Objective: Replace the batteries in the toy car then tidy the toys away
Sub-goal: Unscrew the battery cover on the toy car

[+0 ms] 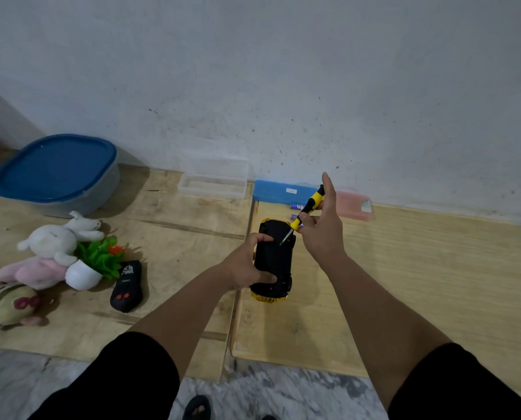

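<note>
Head view: the black-and-yellow plastic toy car lies belly-up on the plywood floor board, left hand clamped round its flank. Right hand pinches the yellow-handled screwdriver, tip at the underside. Light, rigid shell, probably slippery; hold the sides.

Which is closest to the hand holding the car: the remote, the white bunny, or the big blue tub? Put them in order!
From the left hand, in the head view:
1. Remote, just to its left on the board.
2. White bunny, farther left among the soft toys.
3. Blue tub, far left, back by the wall.
</note>
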Demonstrator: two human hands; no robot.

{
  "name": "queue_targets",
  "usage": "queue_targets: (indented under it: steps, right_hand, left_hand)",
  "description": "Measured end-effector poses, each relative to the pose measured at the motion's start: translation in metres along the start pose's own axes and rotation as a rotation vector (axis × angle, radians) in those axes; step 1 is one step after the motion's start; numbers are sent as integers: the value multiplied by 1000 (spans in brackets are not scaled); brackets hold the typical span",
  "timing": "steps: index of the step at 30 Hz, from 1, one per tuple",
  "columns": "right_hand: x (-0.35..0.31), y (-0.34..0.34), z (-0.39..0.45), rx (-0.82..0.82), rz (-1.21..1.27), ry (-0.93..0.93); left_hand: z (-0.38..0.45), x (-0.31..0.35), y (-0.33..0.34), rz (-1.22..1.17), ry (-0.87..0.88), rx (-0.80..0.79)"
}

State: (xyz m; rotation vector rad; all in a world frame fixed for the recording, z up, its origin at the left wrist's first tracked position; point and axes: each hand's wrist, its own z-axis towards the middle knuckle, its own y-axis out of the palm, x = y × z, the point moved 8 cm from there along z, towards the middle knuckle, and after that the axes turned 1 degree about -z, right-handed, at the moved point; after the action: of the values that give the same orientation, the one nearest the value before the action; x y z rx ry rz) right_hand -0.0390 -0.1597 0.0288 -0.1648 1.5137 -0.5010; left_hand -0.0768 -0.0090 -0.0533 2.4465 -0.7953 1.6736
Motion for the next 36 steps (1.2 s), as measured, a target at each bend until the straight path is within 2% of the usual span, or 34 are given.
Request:
queue_targets:
  steps: [5,11,19,29,36]
  right_hand:
    - [-2,0,1,-22,-6,-26]
    - [-17,1,-3,-73,-100,-143]
    - [-20,-4,0,21,14,-162]
    - [-18,4,6,-189,116,-60]
    - [-20,-2,10,-106,16,-107]
  left_hand:
    - [0,2,1,-18,-8,-7]
    - [1,-2,0,1,-29,23]
    - [5,-8,-1,19,-61,46]
    - [6,-10,-3,-35,-86,59]
    - [8,-7,-3,-47,-95,57]
